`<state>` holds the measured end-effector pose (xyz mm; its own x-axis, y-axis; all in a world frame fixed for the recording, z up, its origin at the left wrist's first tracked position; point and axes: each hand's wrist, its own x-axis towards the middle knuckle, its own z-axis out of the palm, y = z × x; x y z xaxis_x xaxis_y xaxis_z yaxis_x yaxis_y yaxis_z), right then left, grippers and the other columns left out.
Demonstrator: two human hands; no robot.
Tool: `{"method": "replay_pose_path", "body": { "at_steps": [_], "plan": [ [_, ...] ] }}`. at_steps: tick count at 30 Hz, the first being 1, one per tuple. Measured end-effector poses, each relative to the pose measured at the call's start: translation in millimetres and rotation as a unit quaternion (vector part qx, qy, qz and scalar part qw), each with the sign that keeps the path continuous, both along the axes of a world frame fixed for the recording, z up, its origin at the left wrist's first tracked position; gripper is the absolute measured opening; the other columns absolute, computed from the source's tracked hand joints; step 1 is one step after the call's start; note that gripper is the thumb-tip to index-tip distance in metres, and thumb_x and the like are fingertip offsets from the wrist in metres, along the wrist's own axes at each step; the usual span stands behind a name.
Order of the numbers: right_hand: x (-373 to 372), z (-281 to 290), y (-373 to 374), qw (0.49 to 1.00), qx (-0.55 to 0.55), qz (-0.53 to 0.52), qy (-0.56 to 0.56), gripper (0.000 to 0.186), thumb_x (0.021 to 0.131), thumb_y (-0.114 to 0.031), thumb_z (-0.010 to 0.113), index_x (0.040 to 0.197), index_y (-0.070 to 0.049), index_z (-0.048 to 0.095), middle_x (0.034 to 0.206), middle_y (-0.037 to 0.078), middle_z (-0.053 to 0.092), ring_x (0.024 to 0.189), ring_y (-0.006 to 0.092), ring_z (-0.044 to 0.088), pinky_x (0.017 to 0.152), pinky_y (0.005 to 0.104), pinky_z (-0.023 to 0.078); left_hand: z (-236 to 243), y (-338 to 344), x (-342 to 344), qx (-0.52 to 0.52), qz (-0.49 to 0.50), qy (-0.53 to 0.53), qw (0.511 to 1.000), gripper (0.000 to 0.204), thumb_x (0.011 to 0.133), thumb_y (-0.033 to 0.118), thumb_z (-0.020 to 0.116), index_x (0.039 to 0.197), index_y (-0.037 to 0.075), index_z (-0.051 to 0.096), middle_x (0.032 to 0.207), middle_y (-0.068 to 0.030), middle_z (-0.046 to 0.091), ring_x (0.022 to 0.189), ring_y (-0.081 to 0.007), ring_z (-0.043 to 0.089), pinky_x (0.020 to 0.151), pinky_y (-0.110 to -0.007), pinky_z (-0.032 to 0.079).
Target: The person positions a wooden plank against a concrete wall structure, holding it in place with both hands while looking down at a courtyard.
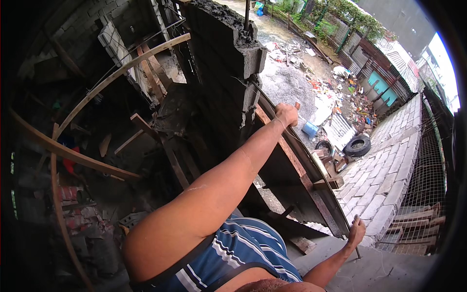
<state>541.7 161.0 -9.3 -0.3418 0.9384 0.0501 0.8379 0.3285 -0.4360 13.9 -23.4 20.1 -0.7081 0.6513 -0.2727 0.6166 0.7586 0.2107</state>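
My left hand (287, 115) is closed at the far end of a dark-edged panel (311, 163), beside the broken block wall. A short brown stub (297, 105) juts from the fist; I cannot tell what it belongs to. A fine loop of line crosses near that wrist. Lower right, over the panel's near end, my right hand (357, 230) has its fingers pinched together on what looks like a thin pale string, part of which trails over the grey concrete (389, 267) below. A reddish wooden beam (302, 176) runs along the panel.
A jagged block wall (245, 53) rises ahead. Bent-looking boards (97, 90) cross the dark space at left. Beyond the panel lie gravel (284, 80), litter, a blue container (310, 129) and a tyre (357, 145). A pale block wall (384, 175) and wire mesh (428, 170) bound the right.
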Motion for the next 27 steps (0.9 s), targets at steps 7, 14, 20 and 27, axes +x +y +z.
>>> {"method": "replay_pose_path", "body": {
  "at_steps": [7, 14, 20, 27],
  "plan": [
    [4.3, 0.9, 9.3, 0.979, -0.131, -0.089, 0.130, 0.081, 0.090, -0.072, 0.039, 0.081, 0.005, 0.066, 0.055, 0.007, 0.049, 0.052, 0.0176, 0.047, 0.057, 0.0319, 0.038, -0.3, 0.1, -0.5, 0.000, -0.001, -0.002, 1.000, 0.039, 0.069, 0.027, 0.071, 0.105, 0.013, 0.073, 0.110, -0.0096, 0.070, 0.105, -0.0234, 0.066, 0.086, -0.034, 0.051],
    [0.0, 1.5, 1.8, 0.995, 0.017, -0.049, -0.085, 0.056, 0.090, -0.051, 0.053, 0.081, 0.003, 0.065, 0.074, 0.022, 0.062, 0.069, 0.0374, 0.055, 0.067, 0.0493, 0.040, 3.3, 1.8, 2.8, -0.020, 0.005, -0.012, 1.000, 0.038, 0.070, 0.026, 0.071, 0.106, 0.013, 0.072, 0.108, -0.0089, 0.070, 0.104, -0.0228, 0.066, 0.083, -0.035, 0.052],
    [-9.3, 10.0, -4.3, 0.994, 0.024, -0.047, -0.095, 0.055, 0.090, -0.050, 0.054, 0.081, 0.003, 0.066, 0.076, 0.022, 0.062, 0.071, 0.0369, 0.056, 0.068, 0.0483, 0.040, -3.4, -1.0, -0.6, 0.016, 0.003, 0.025, 1.000, 0.034, 0.069, 0.022, 0.069, 0.100, 0.012, 0.074, 0.102, -0.0114, 0.071, 0.097, -0.0269, 0.069, 0.077, -0.039, 0.055],
    [-14.2, 19.1, -14.9, 0.996, 0.020, -0.054, -0.065, 0.053, 0.089, -0.048, 0.055, 0.080, 0.003, 0.065, 0.076, 0.023, 0.062, 0.071, 0.0377, 0.056, 0.068, 0.0490, 0.040, -2.7, 1.4, -0.7, 0.004, 0.004, 0.008, 1.000, 0.035, 0.070, 0.024, 0.069, 0.103, 0.013, 0.073, 0.106, -0.0095, 0.071, 0.102, -0.0251, 0.067, 0.081, -0.036, 0.053]
  ]
}}
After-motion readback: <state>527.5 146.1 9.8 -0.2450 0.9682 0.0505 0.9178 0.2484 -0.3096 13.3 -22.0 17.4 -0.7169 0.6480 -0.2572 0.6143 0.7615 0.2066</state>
